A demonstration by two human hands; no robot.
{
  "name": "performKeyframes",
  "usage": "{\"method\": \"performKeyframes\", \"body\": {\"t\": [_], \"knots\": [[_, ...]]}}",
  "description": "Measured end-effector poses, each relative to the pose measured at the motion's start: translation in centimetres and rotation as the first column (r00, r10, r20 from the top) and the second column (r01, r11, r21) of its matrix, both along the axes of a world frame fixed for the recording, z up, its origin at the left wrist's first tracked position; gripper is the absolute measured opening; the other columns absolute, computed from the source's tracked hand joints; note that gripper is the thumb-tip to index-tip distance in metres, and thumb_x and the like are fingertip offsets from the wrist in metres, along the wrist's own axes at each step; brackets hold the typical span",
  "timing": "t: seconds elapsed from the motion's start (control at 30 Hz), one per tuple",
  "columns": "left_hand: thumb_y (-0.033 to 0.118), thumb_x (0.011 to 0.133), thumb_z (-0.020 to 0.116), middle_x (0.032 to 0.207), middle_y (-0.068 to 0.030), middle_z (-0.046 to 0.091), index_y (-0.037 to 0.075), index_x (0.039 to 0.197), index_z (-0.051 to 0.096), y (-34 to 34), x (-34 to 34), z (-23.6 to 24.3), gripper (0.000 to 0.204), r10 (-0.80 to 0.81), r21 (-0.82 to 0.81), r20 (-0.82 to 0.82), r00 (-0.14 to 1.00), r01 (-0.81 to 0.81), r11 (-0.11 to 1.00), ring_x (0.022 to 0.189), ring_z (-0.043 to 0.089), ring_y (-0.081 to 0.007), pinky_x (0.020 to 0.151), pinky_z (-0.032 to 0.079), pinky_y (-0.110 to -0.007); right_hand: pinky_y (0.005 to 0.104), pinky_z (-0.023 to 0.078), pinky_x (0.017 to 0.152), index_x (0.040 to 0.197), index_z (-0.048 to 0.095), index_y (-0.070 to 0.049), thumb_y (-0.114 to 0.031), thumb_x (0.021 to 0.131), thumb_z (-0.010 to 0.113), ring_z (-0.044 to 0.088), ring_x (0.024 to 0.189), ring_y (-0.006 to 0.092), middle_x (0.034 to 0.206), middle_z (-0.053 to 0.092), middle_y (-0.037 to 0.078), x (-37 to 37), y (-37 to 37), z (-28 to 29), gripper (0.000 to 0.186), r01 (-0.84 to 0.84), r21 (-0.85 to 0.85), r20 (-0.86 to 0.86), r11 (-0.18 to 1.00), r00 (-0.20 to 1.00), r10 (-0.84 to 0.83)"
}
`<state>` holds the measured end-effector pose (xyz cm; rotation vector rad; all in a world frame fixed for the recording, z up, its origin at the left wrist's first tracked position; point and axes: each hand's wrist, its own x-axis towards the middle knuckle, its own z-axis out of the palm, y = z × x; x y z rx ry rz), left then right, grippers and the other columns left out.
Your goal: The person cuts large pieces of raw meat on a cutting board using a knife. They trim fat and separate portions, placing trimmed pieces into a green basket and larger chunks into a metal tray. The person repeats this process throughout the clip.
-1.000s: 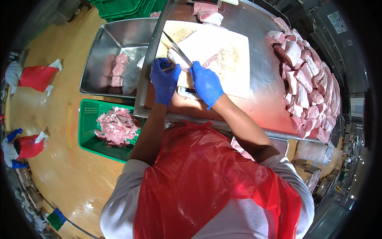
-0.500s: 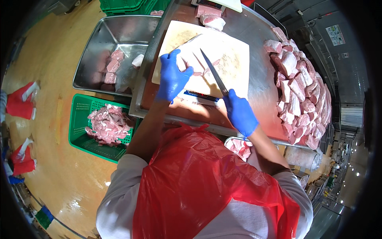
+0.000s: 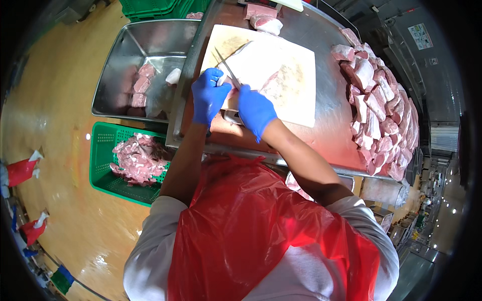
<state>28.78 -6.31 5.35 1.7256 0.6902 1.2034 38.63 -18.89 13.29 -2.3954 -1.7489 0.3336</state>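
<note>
A large slab of pale, fat-covered meat [image 3: 261, 56] lies on the white cutting board [image 3: 304, 75], bright under the light. My left hand [image 3: 208, 98], in a blue glove, closes on the slab's near left edge. My right hand [image 3: 257, 111], gloved the same, is wrapped round the handle of a knife. The narrow knife blade [image 3: 228, 69] slants up and left across the slab's left end, just beside my left fingers. The handle is hidden in my fist. How deep the edge sits in the meat I cannot tell.
Cut meat pieces [image 3: 379, 108] are heaped on the right of the steel table [image 3: 329, 133]. More meat [image 3: 266, 23] lies behind the board. At left stand a steel tub [image 3: 113, 65] with several chunks and a green basket [image 3: 98, 173] of trimmings. People in red aprons stand far left.
My right hand has swung the knife left, from the slab's right side to its left end beside my left hand. The left hand has shifted slightly left and down.
</note>
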Motion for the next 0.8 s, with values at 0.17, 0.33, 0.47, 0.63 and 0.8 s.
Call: {"method": "performKeyframes", "body": {"t": [0.17,0.33,0.47,0.63,0.8], "knots": [[-0.001,0.075,0.071,0.090,-0.0161,0.070,-0.005,0.110,0.059,2.8,-1.6,3.0,0.037,-0.080,-0.260,-0.083,0.993,0.056,0.964,0.074,0.072,-0.0191,0.065,0.059,-0.033,0.0519,0.056,0.063,0.113,0.047,0.006,-0.008,0.094,0.052,0.068,0.070,0.0440,0.078,0.068,0.027,0.0,-9.2,0.8,0.025,0.031,-0.269,0.086,0.963,0.996,-0.008],[0.005,0.078,0.071,0.111,-0.0179,0.067,-0.001,0.118,0.064,5.7,-0.6,2.3,0.041,-0.213,-0.022,-0.252,0.944,0.214,0.977,0.092,0.070,-0.0281,0.079,0.057,-0.037,0.0532,0.055,0.062,0.110,0.048,0.004,-0.011,0.096,0.050,0.068,0.070,0.0436,0.078,0.068,0.027,-0.1,-10.2,5.4,0.020,0.060,-0.266,0.076,0.962,0.996,-0.041],[0.008,0.078,0.076,0.103,-0.0145,0.067,0.000,0.110,0.067,1.4,-1.1,1.9,0.034,-0.302,0.061,-0.266,0.916,0.329,0.943,0.094,0.067,-0.0232,0.082,0.055,-0.034,0.0554,0.052,0.057,0.108,0.047,0.002,-0.016,0.100,0.049,0.066,0.064,0.0457,0.070,0.065,0.027,0.5,-8.8,5.2,0.020,0.100,-0.013,-0.021,0.995,0.995,-0.100],[0.010,0.078,0.078,0.088,-0.0131,0.066,0.000,0.097,0.064,-5.7,-1.9,2.4,0.026,-0.172,-0.131,-0.174,0.970,0.150,0.980,0.079,0.064,-0.0184,0.071,0.053,-0.033,0.0557,0.052,0.059,0.110,0.047,0.001,-0.019,0.099,0.051,0.066,0.067,0.0454,0.074,0.066,0.027,0.4,-5.6,3.1,0.024,0.176,-0.001,-0.006,0.984,0.984,-0.176],[0.009,0.080,0.078,0.074,-0.0091,0.066,0.001,0.094,0.064,-6.8,-2.0,2.4,0.021,-0.026,-0.172,-0.165,0.986,-0.002,0.985,0.066,0.062,-0.0115,0.061,0.052,-0.031,0.0557,0.053,0.063,0.109,0.046,0.002,-0.016,0.100,0.050,0.067,0.070,0.0464,0.080,0.067,0.029,-0.2,-1.4,2.0,0.020,0.069,0.120,-0.019,0.990,0.998,-0.067]]}}
